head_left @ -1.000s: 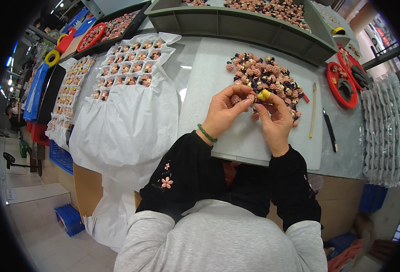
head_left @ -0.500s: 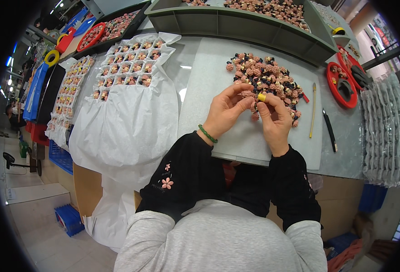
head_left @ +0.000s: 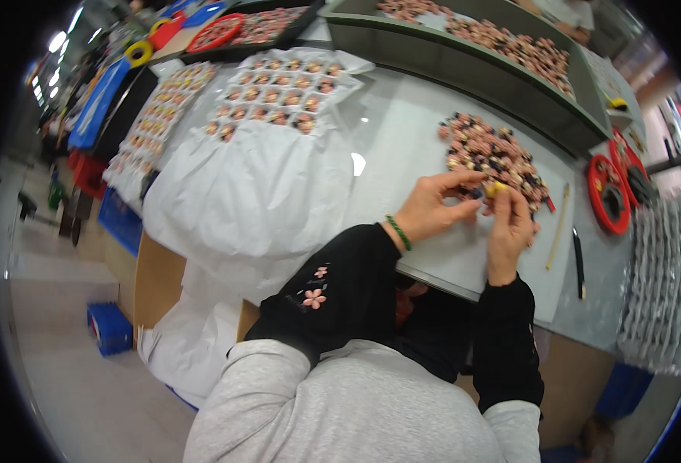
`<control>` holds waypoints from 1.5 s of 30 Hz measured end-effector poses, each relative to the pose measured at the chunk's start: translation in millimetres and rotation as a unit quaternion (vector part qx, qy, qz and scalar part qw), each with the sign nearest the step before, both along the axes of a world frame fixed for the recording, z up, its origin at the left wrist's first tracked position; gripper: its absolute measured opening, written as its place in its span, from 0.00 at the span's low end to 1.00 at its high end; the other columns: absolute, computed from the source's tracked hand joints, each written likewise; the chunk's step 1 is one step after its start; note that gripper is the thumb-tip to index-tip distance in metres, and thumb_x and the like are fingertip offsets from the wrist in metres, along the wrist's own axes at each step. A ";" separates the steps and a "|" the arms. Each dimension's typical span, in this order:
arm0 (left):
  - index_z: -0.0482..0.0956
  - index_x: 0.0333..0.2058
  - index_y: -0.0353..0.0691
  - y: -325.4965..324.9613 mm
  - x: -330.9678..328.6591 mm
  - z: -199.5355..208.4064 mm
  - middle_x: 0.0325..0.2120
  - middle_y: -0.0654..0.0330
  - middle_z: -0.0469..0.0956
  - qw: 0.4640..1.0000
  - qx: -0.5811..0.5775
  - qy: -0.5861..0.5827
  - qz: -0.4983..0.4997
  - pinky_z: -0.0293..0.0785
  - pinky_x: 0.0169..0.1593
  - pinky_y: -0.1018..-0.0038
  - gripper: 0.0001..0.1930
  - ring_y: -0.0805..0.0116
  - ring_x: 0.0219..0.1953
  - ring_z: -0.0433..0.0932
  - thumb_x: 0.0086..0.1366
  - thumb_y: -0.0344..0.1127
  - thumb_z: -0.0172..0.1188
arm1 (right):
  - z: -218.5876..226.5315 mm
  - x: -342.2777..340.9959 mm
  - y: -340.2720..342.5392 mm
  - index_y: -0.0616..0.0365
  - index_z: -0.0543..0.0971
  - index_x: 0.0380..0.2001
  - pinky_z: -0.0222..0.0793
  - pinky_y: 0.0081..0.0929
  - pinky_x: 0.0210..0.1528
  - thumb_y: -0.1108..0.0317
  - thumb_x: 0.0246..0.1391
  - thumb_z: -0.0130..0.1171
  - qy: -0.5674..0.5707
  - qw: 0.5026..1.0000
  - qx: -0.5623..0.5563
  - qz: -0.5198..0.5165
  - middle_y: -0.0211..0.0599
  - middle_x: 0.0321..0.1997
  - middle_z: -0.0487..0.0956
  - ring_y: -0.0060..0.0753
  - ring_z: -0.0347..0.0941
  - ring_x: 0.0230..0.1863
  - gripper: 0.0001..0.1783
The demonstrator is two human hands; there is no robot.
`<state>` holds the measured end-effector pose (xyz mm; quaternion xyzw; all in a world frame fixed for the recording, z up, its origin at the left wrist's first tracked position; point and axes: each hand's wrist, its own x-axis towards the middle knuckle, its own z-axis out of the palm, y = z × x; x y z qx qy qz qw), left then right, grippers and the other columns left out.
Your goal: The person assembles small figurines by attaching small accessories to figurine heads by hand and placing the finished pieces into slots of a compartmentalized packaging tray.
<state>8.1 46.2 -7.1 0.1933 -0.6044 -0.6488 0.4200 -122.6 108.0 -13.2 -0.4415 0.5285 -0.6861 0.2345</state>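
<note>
My left hand [head_left: 431, 207], with a green braided bracelet at the wrist, is closed in a pinch at the near edge of a heap of small figurines [head_left: 498, 150]. Between its thumb and forefinger is a small pink and dark figurine [head_left: 475, 191], mostly covered by the fingers. Close beside it, my right hand [head_left: 510, 228] has its thumb and fingers pressed together. A yellow wrap [head_left: 495, 187] shows at its forefinger. Whatever the right fingertips grip is too small and blurred to name. The heap is of pink, navy and cream pieces on a white foam sheet [head_left: 387, 139].
Beyond the heap stands a deep grey-green bin [head_left: 464, 58] of similar pieces. White trays of figurines [head_left: 279, 92] lie left, partly under white tissue [head_left: 248, 185]. On the right are a thin yellow stick [head_left: 559, 228], a black pen-like tool [head_left: 579, 262], red dishes [head_left: 609, 197] and stacked clear trays [head_left: 660, 285].
The whole view has swung, so the table's things sit farther right in the picture. My hands stay close together by the heap, and their fingers have shifted slightly around the small piece.
</note>
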 end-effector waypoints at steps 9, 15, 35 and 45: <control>0.67 0.50 0.34 48.5 63.7 73.3 0.39 0.58 0.72 0.980 -0.120 -0.027 0.159 0.68 0.45 0.80 0.23 0.75 0.41 0.71 0.53 0.22 0.56 | 0.0 -2.3 7.4 0.63 0.72 0.38 0.63 0.14 0.29 0.68 0.57 0.47 0.018 0.999 0.015 0.023 0.31 0.31 0.74 0.17 0.68 0.30 0.10; 0.68 0.49 0.34 -3.3 166.6 98.4 0.39 0.60 0.73 0.896 -0.215 -0.187 0.340 0.68 0.44 0.79 0.22 0.76 0.41 0.71 0.53 0.22 0.55 | 0.7 0.8 7.8 0.63 0.72 0.41 0.63 0.13 0.29 0.68 0.58 0.47 0.018 0.999 0.013 0.038 0.31 0.32 0.74 0.16 0.68 0.30 0.11; 0.60 0.52 0.34 -106.3 244.8 -10.1 0.54 0.48 0.59 0.537 -0.305 -0.696 0.367 0.47 0.56 0.49 0.28 0.51 0.56 0.55 0.60 0.49 0.46 | -0.9 -4.8 5.7 0.64 0.72 0.37 0.60 0.11 0.26 0.68 0.57 0.47 0.050 0.998 0.037 -0.009 0.30 0.28 0.74 0.15 0.66 0.26 0.10; 0.51 0.59 0.41 -106.2 249.0 0.2 0.61 0.55 0.47 0.534 -0.217 -0.769 0.275 0.37 0.58 0.45 0.34 0.54 0.63 0.42 0.62 0.60 0.33 | 13.6 2.3 5.1 0.61 0.75 0.30 0.65 0.19 0.26 0.70 0.35 0.61 0.446 0.889 -0.016 -0.099 0.35 0.29 0.75 0.26 0.71 0.25 0.14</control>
